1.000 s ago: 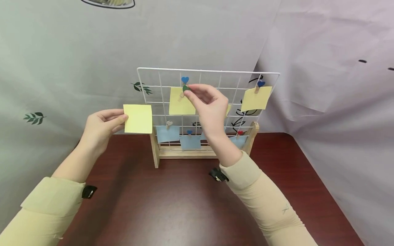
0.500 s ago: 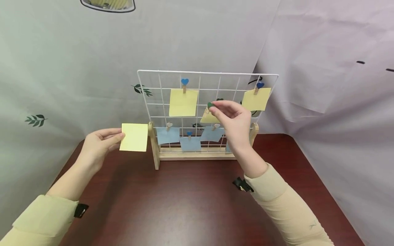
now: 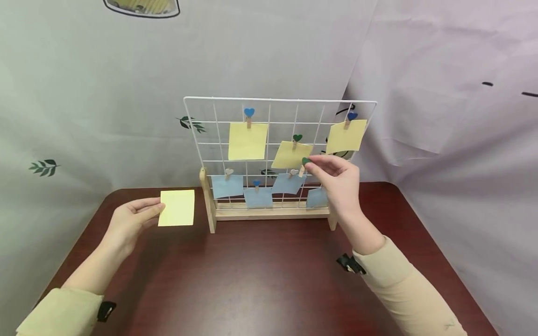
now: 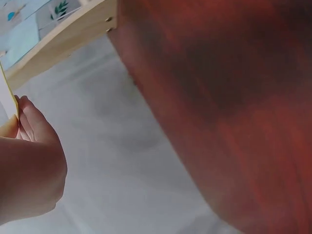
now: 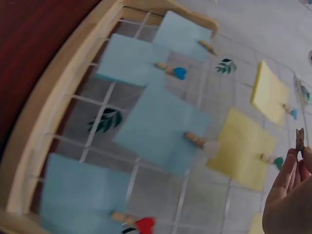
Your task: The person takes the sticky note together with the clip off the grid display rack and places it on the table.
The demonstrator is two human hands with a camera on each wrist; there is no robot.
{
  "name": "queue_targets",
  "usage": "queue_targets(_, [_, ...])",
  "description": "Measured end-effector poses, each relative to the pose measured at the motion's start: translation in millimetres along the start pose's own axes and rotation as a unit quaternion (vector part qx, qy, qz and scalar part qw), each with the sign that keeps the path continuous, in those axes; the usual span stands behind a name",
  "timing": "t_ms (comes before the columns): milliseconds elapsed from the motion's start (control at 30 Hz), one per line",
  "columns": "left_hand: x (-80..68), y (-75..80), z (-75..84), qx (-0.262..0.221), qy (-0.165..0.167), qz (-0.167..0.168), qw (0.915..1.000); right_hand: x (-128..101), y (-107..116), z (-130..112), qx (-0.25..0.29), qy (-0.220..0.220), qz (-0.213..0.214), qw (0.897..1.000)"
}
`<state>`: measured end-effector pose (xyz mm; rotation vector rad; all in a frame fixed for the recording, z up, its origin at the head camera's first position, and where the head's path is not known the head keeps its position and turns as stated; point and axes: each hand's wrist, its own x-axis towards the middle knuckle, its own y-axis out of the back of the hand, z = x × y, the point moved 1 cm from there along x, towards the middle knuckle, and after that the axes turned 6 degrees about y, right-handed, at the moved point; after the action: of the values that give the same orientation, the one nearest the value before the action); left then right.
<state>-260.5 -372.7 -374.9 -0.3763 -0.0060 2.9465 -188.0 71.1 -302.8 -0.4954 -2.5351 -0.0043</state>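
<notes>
Now the left hand pinches a square pale-yellow note.

Bare table before note-hung grid

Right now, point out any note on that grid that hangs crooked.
Two tilt: the middle yellow note under the green heart clip, and the blue note just below it. The other yellow notes hang roughly square.
</notes>
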Motion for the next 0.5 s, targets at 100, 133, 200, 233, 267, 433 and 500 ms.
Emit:
queue_targets(100, [1.5,0.9,-9.6,0.007,0.016,0.007,0.9998,-3.6,9.9,8.0,-0.022,-0.007,0.003,1.000])
queue_targets(133, [2.5,0.9,-12.6,0.006,0.018,0.007,0.9998,-4.7,13.4,10.6,-0.023,-0.010,0.005,1.000])
queue_targets(200, [4.5,1.0,-18.7,0.005,0.025,0.007,0.9996,-6.9,20.1,14.6,-0.024,-0.018,0.010,1.000])
queue_targets(233, [5.3,1.2,-21.6,0.007,0.027,0.007,0.9996,-7.8,23.3,16.8,-0.021,-0.022,0.013,0.999])
queue_targets(267, [5.9,1.0,-24.5,0.009,0.030,0.007,0.9995,-8.8,26.4,19.0,-0.019,-0.025,0.016,0.999])
queue_targets(433, [8.7,-0.4,-37.9,0.038,0.047,0.013,0.9981,-13.5,41.8,29.0,-0.022,-0.034,0.030,0.999])
queue_targets(500, [9.9,-1.1,-42.4,0.043,0.052,0.013,0.9977,-15.8,47.5,32.4,-0.029,-0.038,0.034,0.998])
